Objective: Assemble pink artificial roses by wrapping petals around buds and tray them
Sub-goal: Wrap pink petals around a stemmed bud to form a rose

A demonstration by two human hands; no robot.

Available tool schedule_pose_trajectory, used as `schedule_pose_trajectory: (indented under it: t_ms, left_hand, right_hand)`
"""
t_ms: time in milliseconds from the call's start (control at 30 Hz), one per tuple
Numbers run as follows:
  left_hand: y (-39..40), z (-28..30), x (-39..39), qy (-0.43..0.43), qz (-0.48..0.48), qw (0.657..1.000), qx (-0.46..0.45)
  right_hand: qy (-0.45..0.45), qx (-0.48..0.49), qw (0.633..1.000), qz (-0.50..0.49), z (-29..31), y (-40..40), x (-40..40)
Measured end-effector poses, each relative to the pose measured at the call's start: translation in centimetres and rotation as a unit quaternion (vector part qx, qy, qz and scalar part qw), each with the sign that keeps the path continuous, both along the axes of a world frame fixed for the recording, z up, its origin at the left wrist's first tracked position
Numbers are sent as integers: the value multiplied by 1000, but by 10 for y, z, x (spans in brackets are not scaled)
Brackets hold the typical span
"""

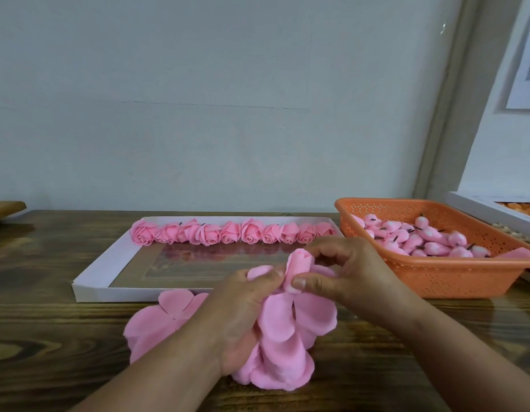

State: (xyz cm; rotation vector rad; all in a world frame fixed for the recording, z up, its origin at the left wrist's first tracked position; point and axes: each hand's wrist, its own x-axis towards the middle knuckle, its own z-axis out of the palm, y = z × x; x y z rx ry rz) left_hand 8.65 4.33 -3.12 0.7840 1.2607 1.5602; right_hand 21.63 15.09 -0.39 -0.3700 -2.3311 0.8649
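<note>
A pink bud [298, 267] with petals partly wrapped round it is held upright above the table, just in front of the tray. My left hand [242, 316] grips it from the left, with loose pink petal sheets [290, 343] hanging below the hand. My right hand [344, 270] pinches the wrapped petal from the right, thumb at its base and fingers at its top. A white shallow tray [91, 288] lies behind, with a row of several finished pink roses [228, 233] along its far edge.
An orange perforated basket [436, 278] at the right holds several pink buds [418, 237] with dark stems. More flat pink petal sheets [159, 322] lie on the wooden table [49, 337] at the left. A white box edge [489, 209] sits at far right.
</note>
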Motion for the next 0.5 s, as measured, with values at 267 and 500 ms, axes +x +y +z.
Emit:
schedule_pose_trajectory:
  t_ms: [267,500]
  left_hand:
    - [-3,1,0,-18,-15,1000,3]
    - [0,4,-4,-133,4,990,40]
  right_hand:
    - [8,8,1000,4,-6,-8,-3]
    - [74,-28,995,-65,-14,-9,-13]
